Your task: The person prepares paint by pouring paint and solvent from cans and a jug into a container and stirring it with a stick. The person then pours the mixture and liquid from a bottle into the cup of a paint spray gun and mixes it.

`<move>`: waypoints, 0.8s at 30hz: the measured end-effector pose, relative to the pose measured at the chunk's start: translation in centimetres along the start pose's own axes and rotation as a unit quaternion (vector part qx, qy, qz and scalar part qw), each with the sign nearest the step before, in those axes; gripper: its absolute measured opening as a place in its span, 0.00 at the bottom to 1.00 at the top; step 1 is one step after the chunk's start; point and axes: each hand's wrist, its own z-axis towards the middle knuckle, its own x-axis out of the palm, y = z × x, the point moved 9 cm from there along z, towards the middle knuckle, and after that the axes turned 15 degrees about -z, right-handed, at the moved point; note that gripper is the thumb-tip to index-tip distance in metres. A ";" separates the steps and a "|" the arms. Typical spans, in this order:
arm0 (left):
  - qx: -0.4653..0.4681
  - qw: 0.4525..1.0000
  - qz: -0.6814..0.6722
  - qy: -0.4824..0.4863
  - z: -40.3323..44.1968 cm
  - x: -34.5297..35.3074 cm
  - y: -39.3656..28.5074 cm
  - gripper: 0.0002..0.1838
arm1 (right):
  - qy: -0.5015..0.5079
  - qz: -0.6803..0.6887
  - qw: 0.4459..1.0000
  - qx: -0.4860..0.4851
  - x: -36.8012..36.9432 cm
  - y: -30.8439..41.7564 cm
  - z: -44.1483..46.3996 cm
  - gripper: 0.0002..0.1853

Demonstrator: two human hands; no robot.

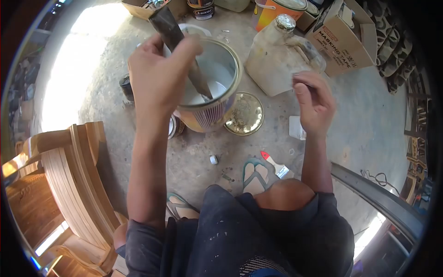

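A dark stick [173, 34] stands tilted in an open paint can [210, 111], its lower end against the pale liquid inside. My left hand [159, 69] is at the stick over the can's left rim, fingers curled around it. My right hand [316, 101] hangs to the right of the can, beside a dirty plastic jug [272, 60], with its fingers curled; whatever it might hold is too small to make out. The round metal lid [247, 115] lies on the floor against the can's right side.
A red-tipped brush [277, 165] and a small white cap [213, 159] lie near my sandals. A masking tape box [341, 41] and an orange bucket [277, 11] stand behind. Carved wooden furniture [74, 184] is at left, a metal bar [374, 191] at right.
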 end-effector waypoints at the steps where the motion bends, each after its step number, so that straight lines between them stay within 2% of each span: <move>1: -0.007 1.000 0.007 0.004 1.3 0.5 0.4 0.17 | -0.108 -0.057 0.993 0.009 -2.2 -0.2 -1.1 0.08; 3: 0.031 0.999 0.043 0.012 3.7 2.0 0.4 0.18 | -0.214 -0.221 0.951 0.044 -5.2 -2.8 -2.0 0.19; 6: 0.000 0.998 0.062 -0.005 7.5 4.7 1.9 0.20 | -0.207 -0.245 0.943 0.087 -4.7 -6.1 -0.4 0.24; 8: 0.010 0.998 0.048 -0.050 11.8 3.9 4.8 0.10 | -0.194 -0.266 0.937 0.120 -4.3 -7.7 0.6 0.29; 11: 0.031 0.995 0.005 -0.096 15.2 3.4 7.2 0.08 | -0.165 -0.219 0.953 0.128 -2.9 -8.6 1.1 0.33; 13: 0.052 0.990 -0.130 -0.007 15.8 5.7 6.9 0.09 | -0.134 -0.175 0.966 0.133 -1.8 -9.1 1.2 0.37; 15: 0.036 0.984 -0.169 -0.038 17.3 6.2 9.2 0.10 | -0.132 -0.172 0.967 0.136 -1.4 -9.0 1.1 0.37; 19: 0.046 0.986 -0.147 -0.057 17.6 7.5 11.1 0.12 | -0.138 -0.172 0.965 0.140 -1.0 -9.1 1.2 0.34; 21: 0.109 0.991 0.040 -0.070 19.6 7.0 11.5 0.14 | -0.149 -0.167 0.965 0.136 -1.3 -9.6 1.1 0.35; 23: 0.170 0.956 0.227 -0.079 20.2 6.7 10.2 0.16 | -0.162 -0.160 0.965 0.130 -1.5 -9.6 1.2 0.37; 24: 0.171 0.955 0.228 -0.082 20.5 5.6 10.0 0.16 | -0.162 -0.157 0.966 0.128 -1.4 -9.4 1.4 0.37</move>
